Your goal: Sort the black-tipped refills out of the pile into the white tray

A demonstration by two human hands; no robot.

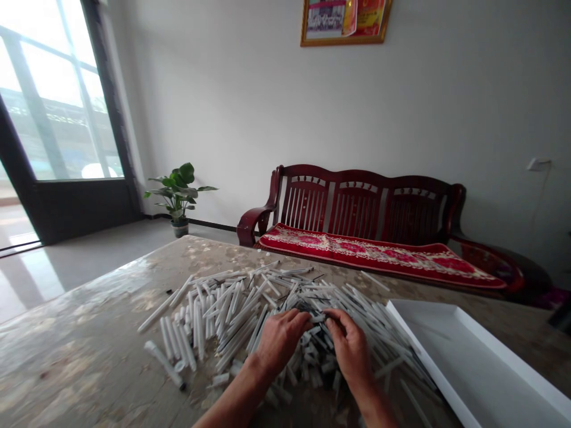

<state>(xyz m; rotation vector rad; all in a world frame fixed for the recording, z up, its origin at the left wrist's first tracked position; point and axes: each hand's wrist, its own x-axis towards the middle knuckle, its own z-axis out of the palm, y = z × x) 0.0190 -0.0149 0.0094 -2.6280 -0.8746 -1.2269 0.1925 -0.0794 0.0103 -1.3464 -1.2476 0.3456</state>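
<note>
My left hand and my right hand meet over a heap of white plastic tubes. Between my fingertips is a short whitish plastic piece, pinched from both sides; its exact kind is too small to make out. Beneath and in front of my hands lie short translucent pieces, with dark bits among them. Apart from the heap, to the left of my left hand, one tube with a dark end lies on the table.
A shallow white tray stands at the right of the patterned table. Behind the table is a dark red wooden bench with a red floral cover. At the back left are a potted plant and a glass door.
</note>
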